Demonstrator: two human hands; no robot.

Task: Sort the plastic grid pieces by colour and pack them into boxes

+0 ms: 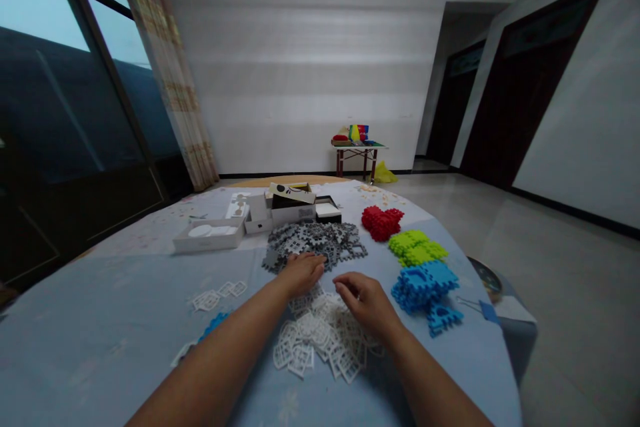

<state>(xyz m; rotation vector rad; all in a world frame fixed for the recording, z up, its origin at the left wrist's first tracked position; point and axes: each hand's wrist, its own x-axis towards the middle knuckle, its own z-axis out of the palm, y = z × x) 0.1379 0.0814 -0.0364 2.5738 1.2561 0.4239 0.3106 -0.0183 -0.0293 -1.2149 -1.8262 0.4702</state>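
A heap of grey interlocking plastic pieces (345, 240) lies near the middle of the round table. My left hand (303, 272) rests at its front edge, fingers stretched out over the pieces. Just to the right, my right hand (369, 299) hovers above a loose pile of white plastic frame pieces (320, 330). Its fingers are bent in toward the thumb; anything between them is too small to make out. The white pile sits between my forearms. A few more white pieces (220, 295) lie left of my left arm, and a blue piece (214, 324) is partly hidden behind that forearm.
Along the right stand stacks of red (382, 222), lime green (417, 248) and blue pieces (425, 285). Farther back are a white tray (210, 243) and several small boxes (293, 203). A pale blue cloth (125, 333) covers the table. A small side table (357, 147) stands by the wall.
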